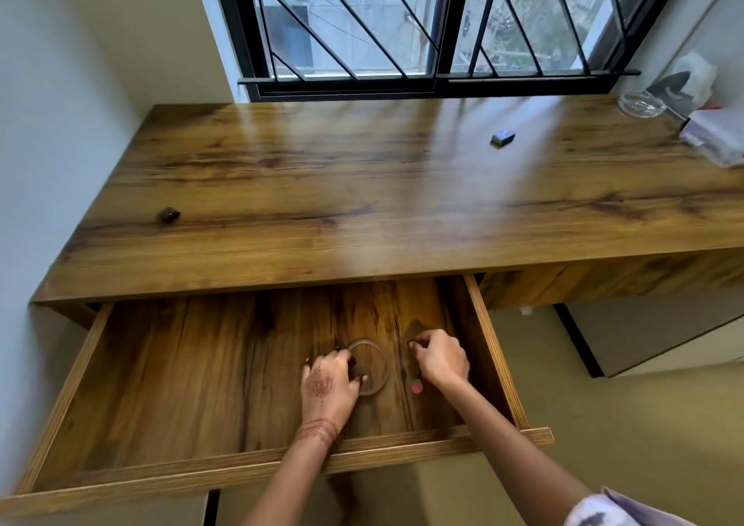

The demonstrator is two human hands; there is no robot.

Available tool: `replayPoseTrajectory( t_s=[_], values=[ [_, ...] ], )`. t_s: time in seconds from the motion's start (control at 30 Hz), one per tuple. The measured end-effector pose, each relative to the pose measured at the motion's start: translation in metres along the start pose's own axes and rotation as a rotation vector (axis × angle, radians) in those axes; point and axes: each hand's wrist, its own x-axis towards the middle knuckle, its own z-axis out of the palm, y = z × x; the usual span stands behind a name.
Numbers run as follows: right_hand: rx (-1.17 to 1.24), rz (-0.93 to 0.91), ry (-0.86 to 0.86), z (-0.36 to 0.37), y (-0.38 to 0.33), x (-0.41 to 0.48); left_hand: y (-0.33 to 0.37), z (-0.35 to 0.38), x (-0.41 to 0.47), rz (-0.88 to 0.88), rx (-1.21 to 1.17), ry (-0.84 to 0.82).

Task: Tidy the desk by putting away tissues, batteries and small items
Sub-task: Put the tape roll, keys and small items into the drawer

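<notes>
Both hands are inside the open wooden drawer point(92, 368) under the desk point(362, 187). My left hand point(328, 386) grips the left rim of a clear round glass dish point(372, 364) lying on the drawer floor. My right hand point(441, 358) is curled just right of the dish, fingertips pinched on something too small to make out. A small pink and green item point(415, 385) lies beside that wrist. On the desk top remain a small dark object point(169, 214) at the left and a small blue-grey block point(502, 138) toward the right.
At the desk's far right corner stand a clear glass ashtray point(640, 103), a tissue box point(684, 82) with tissue sticking up, and a stack of white packets point(716, 135). A barred window point(422, 22) runs behind the desk. A white cabinet point(664, 336) stands at the lower right.
</notes>
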Motion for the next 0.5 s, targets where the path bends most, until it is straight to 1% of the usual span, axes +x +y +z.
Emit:
replayPoseTrajectory(
  t_s=[0.1, 0.17, 0.27, 0.3, 0.4, 0.5],
  values=[
    [-0.069, -0.019, 0.039, -0.003, -0.004, 0.002, 0.003, -0.007, 0.008, 0.043, -0.047, 0.103],
    [-0.079, -0.041, 0.072, -0.008, -0.009, 0.002, 0.007, -0.017, 0.015, 0.103, -0.083, 0.218],
    [-0.028, -0.157, 0.101, -0.019, -0.023, 0.004, 0.015, -0.036, 0.036, 0.238, -0.093, 0.435],
    [-0.003, -0.2, 0.11, -0.026, -0.031, 0.005, 0.019, -0.044, 0.046, 0.273, -0.084, 0.481],
    [0.044, -0.294, 0.215, -0.053, -0.058, 0.016, 0.033, -0.067, 0.082, 0.325, -0.063, 0.548],
    [0.031, -0.319, 0.373, -0.088, -0.085, 0.05, 0.047, -0.08, 0.128, 0.327, -0.05, 0.518]
  ],
)
